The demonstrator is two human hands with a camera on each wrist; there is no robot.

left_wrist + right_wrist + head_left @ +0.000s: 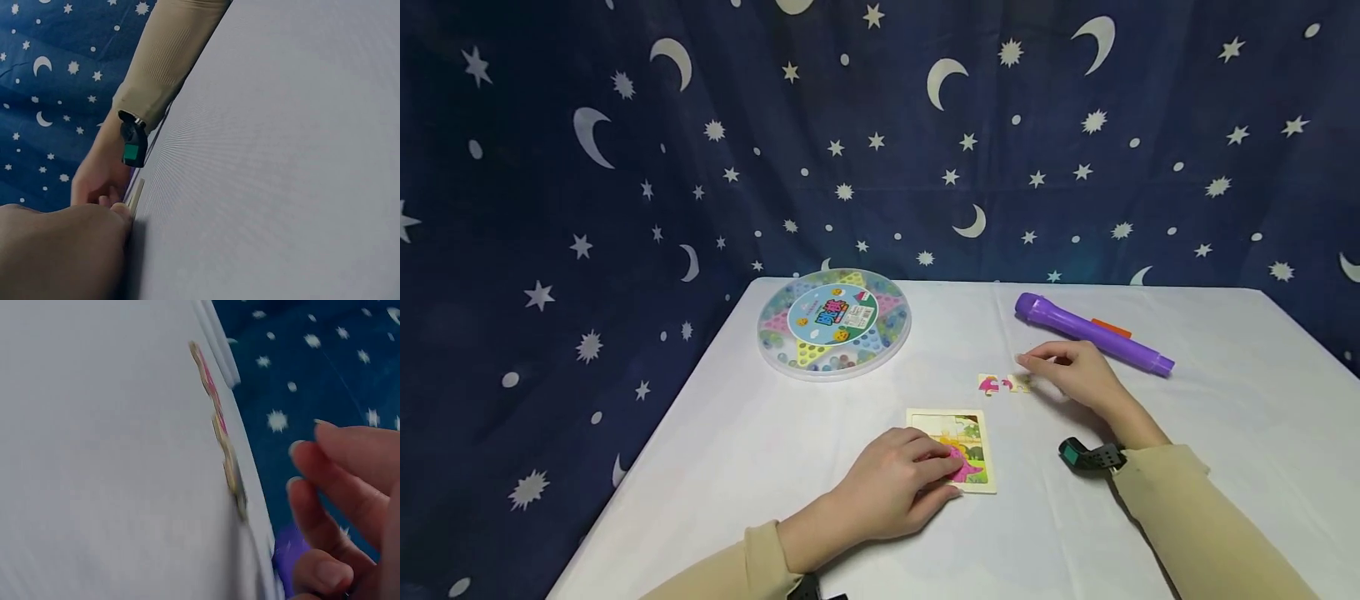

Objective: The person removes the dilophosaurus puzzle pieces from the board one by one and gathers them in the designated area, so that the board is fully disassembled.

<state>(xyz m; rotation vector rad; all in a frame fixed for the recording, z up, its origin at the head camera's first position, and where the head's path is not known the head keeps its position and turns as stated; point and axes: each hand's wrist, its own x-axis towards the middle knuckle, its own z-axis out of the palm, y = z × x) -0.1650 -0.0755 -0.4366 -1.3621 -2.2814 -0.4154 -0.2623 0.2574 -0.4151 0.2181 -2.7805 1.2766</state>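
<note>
A small framed jigsaw puzzle lies on the white table, with a pink figure and green scenery showing in its tray. My left hand rests on its left part, fingers laid over the picture and thumb by the lower edge; whether it grips the frame is hidden. Beyond the frame, loose puzzle pieces with pink and yellow print lie flat on the cloth. My right hand hovers just right of them, fingers loosely bent. Nothing shows between the right fingertips in the right wrist view.
At the back left lies a round, clear-lidded board game with marbles inside. A purple toy microphone lies behind my right hand, an orange strip beside it. A starry blue curtain hangs behind the table.
</note>
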